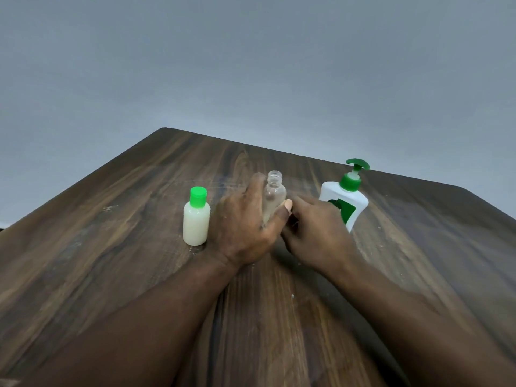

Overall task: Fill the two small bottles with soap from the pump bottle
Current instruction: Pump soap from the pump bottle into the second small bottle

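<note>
A small clear bottle (275, 191) with no cap and an open neck stands upright at the table's middle, empty as far as I can see. My left hand (245, 227) is wrapped around it. My right hand (315, 233) rests just to its right with fingers curled; whether it holds a cap is hidden. A second small bottle (196, 220), full of whitish soap and closed with a green cap, stands left of my left hand. The white pump bottle (346, 201) with a green pump head stands behind my right hand.
Everything stands on a dark wooden table (139, 275); its far edge runs just behind the pump bottle. A plain grey wall lies beyond.
</note>
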